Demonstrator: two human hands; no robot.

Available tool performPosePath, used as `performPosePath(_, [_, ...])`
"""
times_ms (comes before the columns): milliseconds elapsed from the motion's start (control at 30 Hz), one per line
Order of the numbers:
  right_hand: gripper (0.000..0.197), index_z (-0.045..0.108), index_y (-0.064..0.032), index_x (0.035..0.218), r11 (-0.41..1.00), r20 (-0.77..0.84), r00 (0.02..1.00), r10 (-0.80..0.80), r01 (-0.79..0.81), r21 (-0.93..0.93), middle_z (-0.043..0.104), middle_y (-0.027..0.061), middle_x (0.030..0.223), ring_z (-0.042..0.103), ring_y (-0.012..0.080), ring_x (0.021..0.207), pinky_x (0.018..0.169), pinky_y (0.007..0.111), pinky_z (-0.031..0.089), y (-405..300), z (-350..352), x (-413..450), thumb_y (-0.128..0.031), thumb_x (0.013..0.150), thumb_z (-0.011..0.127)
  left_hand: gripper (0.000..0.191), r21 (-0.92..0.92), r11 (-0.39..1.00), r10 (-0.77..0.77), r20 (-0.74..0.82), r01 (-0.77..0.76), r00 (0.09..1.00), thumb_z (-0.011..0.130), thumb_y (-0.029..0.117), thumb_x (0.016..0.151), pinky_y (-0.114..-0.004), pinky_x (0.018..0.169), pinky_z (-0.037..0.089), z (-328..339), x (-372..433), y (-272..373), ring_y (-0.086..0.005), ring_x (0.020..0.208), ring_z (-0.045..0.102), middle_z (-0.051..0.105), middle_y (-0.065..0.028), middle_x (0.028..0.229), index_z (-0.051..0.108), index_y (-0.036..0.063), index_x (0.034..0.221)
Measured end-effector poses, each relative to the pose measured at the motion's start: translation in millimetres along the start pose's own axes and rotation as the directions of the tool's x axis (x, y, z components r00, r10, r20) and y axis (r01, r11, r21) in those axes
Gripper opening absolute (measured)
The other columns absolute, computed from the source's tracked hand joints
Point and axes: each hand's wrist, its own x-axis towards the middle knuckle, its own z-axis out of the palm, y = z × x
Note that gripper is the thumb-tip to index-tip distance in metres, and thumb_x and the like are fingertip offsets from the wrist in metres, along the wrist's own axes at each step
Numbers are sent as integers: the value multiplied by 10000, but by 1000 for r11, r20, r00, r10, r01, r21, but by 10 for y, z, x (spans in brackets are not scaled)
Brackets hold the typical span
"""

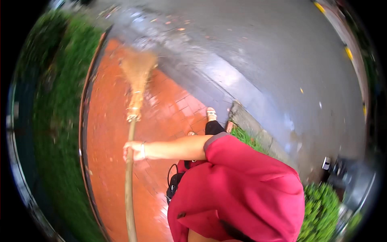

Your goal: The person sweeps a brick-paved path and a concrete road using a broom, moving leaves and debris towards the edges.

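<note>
My right hand (133, 151) is closed around the wooden handle of a straw broom (129, 187), with a pale band at the wrist. The handle runs from the bottom edge up past the hand to the bound straw. The flared bristles (139, 65) are blurred over wet orange-red paving (105, 127), near its border with grey pavement. A little skin shows below the red shirt at the bottom edge, but my left hand is out of view. My sandalled foot (211, 113) is on the paving's right side, the other partly hidden under my right arm.
A low edging (82, 121) separates the paving from grass (57, 121) on the left. Wet grey road (278, 54) with scattered leaves lies above and right, beyond a concrete kerb (249, 116). A green bush (320, 211) and a dark vehicle-like object (356, 181) stand lower right.
</note>
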Motion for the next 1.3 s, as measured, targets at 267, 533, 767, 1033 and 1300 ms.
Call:
performPosePath(267, [101,480,-61,753,928,-78,935,-345,352,120,493,55,652,518,206,636,643,403,485,-336,84,-679,-111,733,565,164,8,999,-35,56,35,998,515,207,813,-323,781,352,86,538,-610,-116,669,415,403,26,618,472,66,885])
performPosePath(533, [85,449,-38,675,449,-343,485,-805,874,184,474,114,596,522,298,584,617,518,471,-1637,-1425,-2900,-89,702,512,196,-55,981,-181,111,188,977,517,220,814,-332,795,353,784,989,-1402,-122,686,423,413,22,628,483,60,922])
performPosePath(767, [113,408,-37,654,-64,-617,204,-760,921,384,418,110,568,447,272,544,602,445,433,-1756,-2577,-4782,-105,735,448,331,-86,785,-518,453,613,726,506,235,826,-331,802,355,1736,1218,-2977,-142,762,444,452,14,704,453,31,1082])
performPosePath(1033, [157,394,-63,562,-498,-752,29,-658,733,463,415,94,547,440,249,548,585,405,435,-1344,-3185,-5793,-83,690,482,305,74,593,-513,803,802,305,559,213,771,-337,801,366,4006,997,-3918,-136,746,447,432,15,690,457,56,1013])
performPosePath(1300, [149,405,-43,576,-616,-778,34,-628,590,523,435,101,552,443,248,516,602,420,454,-1881,-3388,-6075,-54,715,458,264,158,663,-341,934,732,106,536,204,762,-329,795,378,5784,1066,-4333,-123,697,408,386,11,678,468,79,984])
